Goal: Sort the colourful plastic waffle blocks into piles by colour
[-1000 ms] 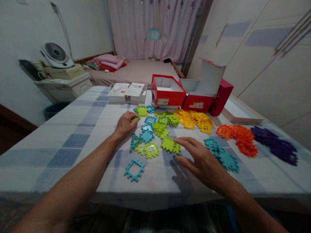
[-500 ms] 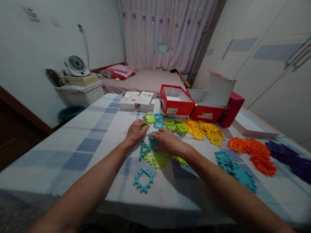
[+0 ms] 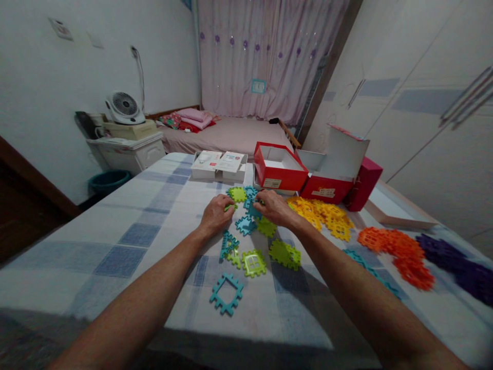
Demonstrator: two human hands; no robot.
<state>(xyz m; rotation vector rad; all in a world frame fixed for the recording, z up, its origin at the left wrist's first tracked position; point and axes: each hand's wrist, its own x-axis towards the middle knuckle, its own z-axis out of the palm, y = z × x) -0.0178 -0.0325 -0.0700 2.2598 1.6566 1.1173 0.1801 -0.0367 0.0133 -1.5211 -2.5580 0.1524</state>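
My left hand (image 3: 217, 215) rests on the table with its fingers closed on a green interlocking tile (image 3: 231, 207), mostly hidden by the fingertips. Across from it, my right hand (image 3: 276, 208) has its fingertips pinched at the edge of a teal tile (image 3: 251, 207). Just beyond lie a square green tile (image 3: 238, 194) and another teal tile (image 3: 250, 191). Nearer me are a loose teal tile (image 3: 245, 225), a green tile (image 3: 265, 227), a teal triangular frame (image 3: 228, 243), a green window tile (image 3: 254, 263) and a teal square frame (image 3: 226, 294).
Yellow tiles (image 3: 323, 216), orange tiles (image 3: 398, 252) and purple tiles (image 3: 458, 262) lie in piles to the right. Teal pieces (image 3: 372, 270) are partly behind my right forearm. An open red box (image 3: 281, 177) and a white box (image 3: 204, 172) stand at the table's back.
My right hand has moved away from me, from above the loose teal tile to the teal tile farther back. My left hand keeps its place at the green tile.
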